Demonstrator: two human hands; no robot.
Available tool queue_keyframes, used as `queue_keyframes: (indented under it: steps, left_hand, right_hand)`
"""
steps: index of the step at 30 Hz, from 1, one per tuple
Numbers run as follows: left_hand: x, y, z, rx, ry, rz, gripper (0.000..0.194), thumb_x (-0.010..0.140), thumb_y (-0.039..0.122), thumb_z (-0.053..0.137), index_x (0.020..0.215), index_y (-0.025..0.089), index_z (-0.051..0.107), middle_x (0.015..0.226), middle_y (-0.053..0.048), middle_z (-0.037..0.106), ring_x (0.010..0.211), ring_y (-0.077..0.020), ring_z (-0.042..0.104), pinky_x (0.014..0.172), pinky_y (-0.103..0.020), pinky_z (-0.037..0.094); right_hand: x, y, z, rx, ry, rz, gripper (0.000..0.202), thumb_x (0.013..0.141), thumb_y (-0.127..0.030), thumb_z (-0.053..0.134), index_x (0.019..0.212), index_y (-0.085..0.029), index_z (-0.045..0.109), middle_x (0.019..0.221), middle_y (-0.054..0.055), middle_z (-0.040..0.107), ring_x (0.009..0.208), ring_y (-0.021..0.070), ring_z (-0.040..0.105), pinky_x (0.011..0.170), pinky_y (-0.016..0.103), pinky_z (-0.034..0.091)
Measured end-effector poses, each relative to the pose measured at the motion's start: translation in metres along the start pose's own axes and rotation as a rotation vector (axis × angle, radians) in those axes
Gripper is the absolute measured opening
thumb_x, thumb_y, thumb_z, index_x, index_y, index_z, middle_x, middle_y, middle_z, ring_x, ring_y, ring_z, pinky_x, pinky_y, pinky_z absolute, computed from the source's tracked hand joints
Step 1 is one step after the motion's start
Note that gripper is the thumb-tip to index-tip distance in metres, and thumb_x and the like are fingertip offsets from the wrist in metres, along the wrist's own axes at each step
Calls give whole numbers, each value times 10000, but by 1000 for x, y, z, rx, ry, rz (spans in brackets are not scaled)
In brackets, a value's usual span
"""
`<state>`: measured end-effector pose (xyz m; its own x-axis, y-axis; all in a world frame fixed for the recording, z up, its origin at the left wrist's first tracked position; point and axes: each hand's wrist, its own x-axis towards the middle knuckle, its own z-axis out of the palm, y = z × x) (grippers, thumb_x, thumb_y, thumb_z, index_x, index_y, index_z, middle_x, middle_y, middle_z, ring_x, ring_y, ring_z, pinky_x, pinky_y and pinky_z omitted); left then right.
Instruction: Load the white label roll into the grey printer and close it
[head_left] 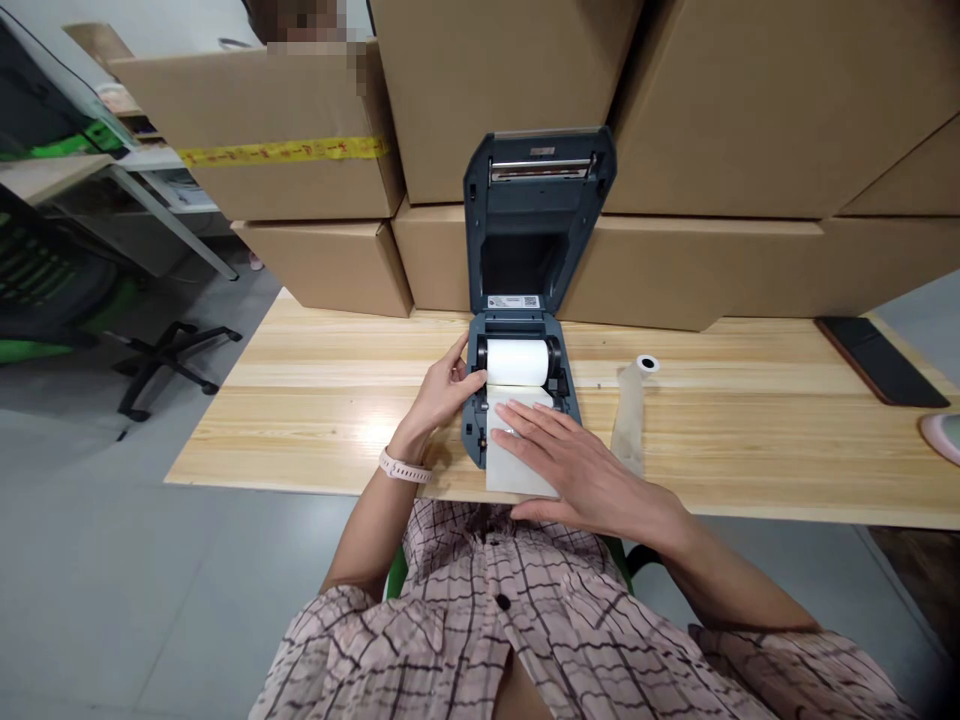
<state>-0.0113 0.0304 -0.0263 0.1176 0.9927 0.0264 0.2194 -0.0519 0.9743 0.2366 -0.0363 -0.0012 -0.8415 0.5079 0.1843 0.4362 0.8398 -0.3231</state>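
In front of me a dark grey label printer [474,440] stands on the table with its lid [474,220] raised. A white label roll [517,362] sits between the holders inside it. From the roll a strip of label paper [517,474] runs forward over the printer's front. My left hand [442,390] grips the printer's left side, its thumb on the rim by the roll and its other fingers partly hidden. My right hand [562,455] lies flat over the strip with its fingers stretched out, pressing nothing between them.
Right of the printer lies a small spent-looking roll [647,364] with a translucent strip trailing from it. A dark phone-like slab [881,360] rests at the table's right. Cardboard boxes [510,100] are stacked behind. A person [300,20] is beyond them; an office chair [169,355] stands left.
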Motion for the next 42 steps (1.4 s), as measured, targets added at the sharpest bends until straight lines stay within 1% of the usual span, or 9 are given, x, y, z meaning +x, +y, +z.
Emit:
queue_keyframes:
  steps: [15, 24, 29, 31, 32, 34, 36, 38, 42]
  left_hand:
    - [0, 1, 0, 23, 10, -6, 842, 874, 399, 712, 1615, 149, 401, 722, 50, 452, 673, -130, 407, 635, -252, 325]
    - [0, 2, 2, 29, 28, 4, 807, 873, 386, 703, 1598, 158, 433, 693, 56, 457, 661, -131, 400, 631, -256, 326]
    - [0, 5, 3, 44, 67, -13, 781, 904, 468, 697, 1575, 139, 472, 716, 22, 550, 672, -143, 445, 635, -263, 357]
    - [0, 6, 3, 30, 58, -19, 772, 932, 544, 656, 1577, 160, 473, 846, -29, 673, 729, -163, 525, 671, -272, 407]
    - [0, 6, 3, 18, 52, -10, 760, 946, 572, 629, 1576, 174, 477, 982, -65, 724, 811, -184, 582, 723, -280, 444]
    - [1, 5, 3, -3, 54, 28, 730, 965, 603, 587, 1561, 191, 499, 1268, -110, 716, 1058, -234, 633, 871, -301, 486]
    - [1, 3, 3, -13, 69, 47, 718, 972, 621, 567, 1545, 190, 524, 1324, -120, 698, 1146, -248, 627, 912, -305, 495]
    - [2, 2, 3, -25, 78, 20, 741, 969, 658, 551, 1538, 182, 537, 1086, -108, 742, 913, -216, 648, 745, -290, 501]
    - [2, 2, 1, -71, 91, -42, 785, 955, 737, 508, 1476, 158, 603, 638, 15, 517, 535, -111, 427, 498, -248, 342]
  right_hand:
    - [1, -2, -5, -33, -24, 11, 820, 969, -696, 540, 1590, -178, 400, 1721, 157, 310, 1614, 305, 259, 1270, 588, 341]
    - [0, 0, 2, 20, -14, 12, 905, 947, -680, 598, 1664, -228, 280, 1738, 133, 255, 1618, 305, 247, 1295, 594, 296]
    - [-1, 5, -36, 122, -180, -33, 980, 875, -719, 664, 1661, -247, 316, 1747, 130, 192, 1614, 348, 235, 1287, 579, 330]
    - [4, 14, -64, 200, -80, -57, 838, 908, -667, 665, 1616, -300, 409, 1715, 96, 329, 1569, 327, 366, 1259, 557, 395]
    - [8, 21, -78, 224, 74, -44, 715, 947, -615, 651, 1574, -325, 469, 1669, 72, 434, 1527, 305, 444, 1243, 551, 420]
    - [24, 43, -101, 232, 531, 34, 495, 1019, -521, 597, 1474, -327, 569, 1529, 53, 604, 1426, 268, 561, 1212, 546, 449]
    - [47, 74, -116, 224, 947, 141, 462, 1049, -535, 536, 1436, -286, 577, 1452, 81, 645, 1366, 253, 601, 1182, 537, 466]
    - [77, 108, -127, 331, 1006, 299, 506, 1068, -584, 455, 1479, -289, 487, 1501, 90, 609, 1371, 219, 593, 1160, 489, 479]
    - [133, 153, -140, 660, 753, 477, 802, 1059, -595, -81, 1441, -181, 490, 1459, 41, 647, 1309, 172, 634, 1053, 354, 502]
